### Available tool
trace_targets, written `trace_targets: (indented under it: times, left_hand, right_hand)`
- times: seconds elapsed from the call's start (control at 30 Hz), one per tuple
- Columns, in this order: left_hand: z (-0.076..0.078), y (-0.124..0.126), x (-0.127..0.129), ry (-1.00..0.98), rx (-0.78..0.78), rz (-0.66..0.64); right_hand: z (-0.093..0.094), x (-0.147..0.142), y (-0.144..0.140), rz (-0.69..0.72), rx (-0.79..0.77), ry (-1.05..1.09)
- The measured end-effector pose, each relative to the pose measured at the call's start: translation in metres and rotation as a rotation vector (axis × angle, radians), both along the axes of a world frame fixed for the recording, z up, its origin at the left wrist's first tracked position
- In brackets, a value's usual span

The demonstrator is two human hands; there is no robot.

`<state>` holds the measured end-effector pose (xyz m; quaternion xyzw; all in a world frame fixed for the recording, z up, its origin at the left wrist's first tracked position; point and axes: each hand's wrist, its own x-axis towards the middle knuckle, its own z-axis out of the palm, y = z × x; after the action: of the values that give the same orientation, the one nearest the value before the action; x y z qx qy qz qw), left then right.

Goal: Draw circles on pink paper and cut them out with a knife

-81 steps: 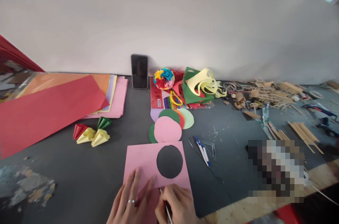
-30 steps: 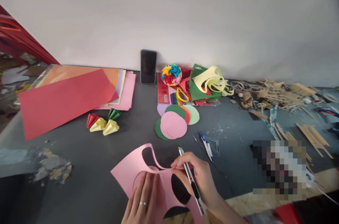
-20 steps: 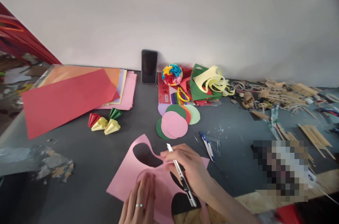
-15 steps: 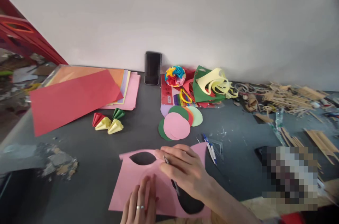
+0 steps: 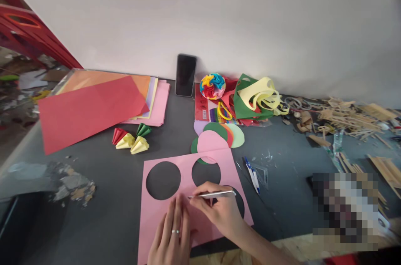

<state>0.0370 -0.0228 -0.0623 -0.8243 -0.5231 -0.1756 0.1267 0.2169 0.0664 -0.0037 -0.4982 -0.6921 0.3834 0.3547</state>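
- The pink sheet (image 5: pixel 150 223) lay by the near edge of the tabletop (image 5: pixel 109 231), with three round holes showing: two along its far side, one on its right, partly hidden by the right hand (image 5: pixel 222 210).
- The left hand (image 5: pixel 171 231), a ring on one finger, rested on the sheet with fingers extended, gripping nothing.
- The right hand was closed around a slim cutter (image 5: pixel 216 194), its tip pointing left, near the left fingertips; whether the tip touched the paper could not be told.
- Beyond the sheet, overlapping paper discs (image 5: pixel 213 140) were spread toward the far edge, the sheet covering part of the nearest ones.
- To their right lay a blue-and-white compass (image 5: pixel 252 175) and a clear set square (image 5: pixel 262 175).
- At the far edge, a phone (image 5: pixel 186 75) leaned upright against the wall, left of a multicoloured paper ball (image 5: pixel 213 86).
- Toward the far left corner, a red sheet (image 5: pixel 90 114) lay over other coloured papers, with four folded paper pieces (image 5: pixel 140 145) just in front.
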Motion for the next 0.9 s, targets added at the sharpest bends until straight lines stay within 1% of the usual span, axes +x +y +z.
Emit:
trace_targets:
  times: [0.07, 0.13, 0.3, 0.37, 0.53, 0.7, 0.9]
  left_hand:
    - [-0.002, 0.002, 0.0, -0.046, 0.008, -0.004]
    - [-0.002, 0.004, -0.001, -0.097, -0.001, 0.008]
    - [0.01, 0.01, -0.005, -0.059, -0.047, -0.031]
    - [0.014, 0.011, -0.006, -0.054, -0.061, -0.04]
    - [0.018, 0.013, -0.004, -0.009, -0.047, -0.043]
    - [0.018, 0.015, -0.003, -0.039, -0.011, -0.032]
    - [0.016, 0.015, -0.002, -0.039, 0.002, -0.029]
  right_hand:
    - [-0.002, -0.001, 0.001, 0.006, -0.097, 0.016]
    - [-0.003, -0.002, 0.002, 0.002, -0.158, 0.018]
    - [-0.009, 0.003, 0.002, -0.068, -0.241, 0.057]
    - [-0.012, 0.005, 0.001, -0.056, -0.236, 0.058]
    - [-0.02, 0.006, -0.002, -0.097, -0.183, 0.042]
    - [-0.018, 0.006, -0.002, -0.066, -0.129, -0.005]
    - [-0.015, 0.005, -0.001, -0.043, -0.126, -0.022]
